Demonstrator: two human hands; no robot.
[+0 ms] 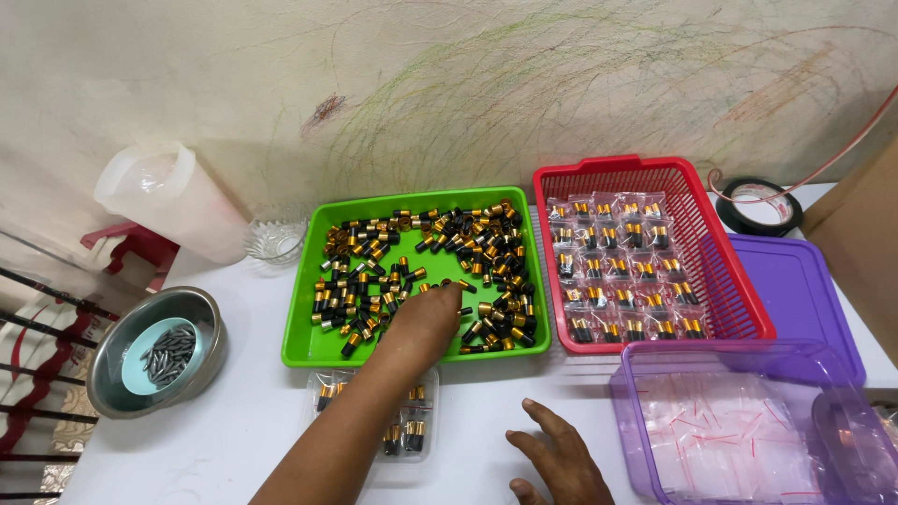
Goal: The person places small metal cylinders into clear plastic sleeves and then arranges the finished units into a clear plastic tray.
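Observation:
A green tray point(304, 327) holds several small black-and-gold cylindrical parts point(486, 245). My left hand point(423, 320) reaches into the tray, its fingertips down among the parts near the middle; whether it grips one is hidden. My right hand point(561, 458) rests flat on the white table, fingers spread, holding nothing. Under my left forearm lie small clear bags point(412, 435) with a few of the parts inside.
A red basket point(720, 243) holds rows of filled clear bags. A purple transparent box point(645, 411) with empty zip bags stands at the right, a purple lid point(804, 290) behind it. A steel bowl point(201, 313) with grey pellets, a glass dish point(276, 241), a plastic jug point(178, 201) and a tape roll point(760, 208) stand around.

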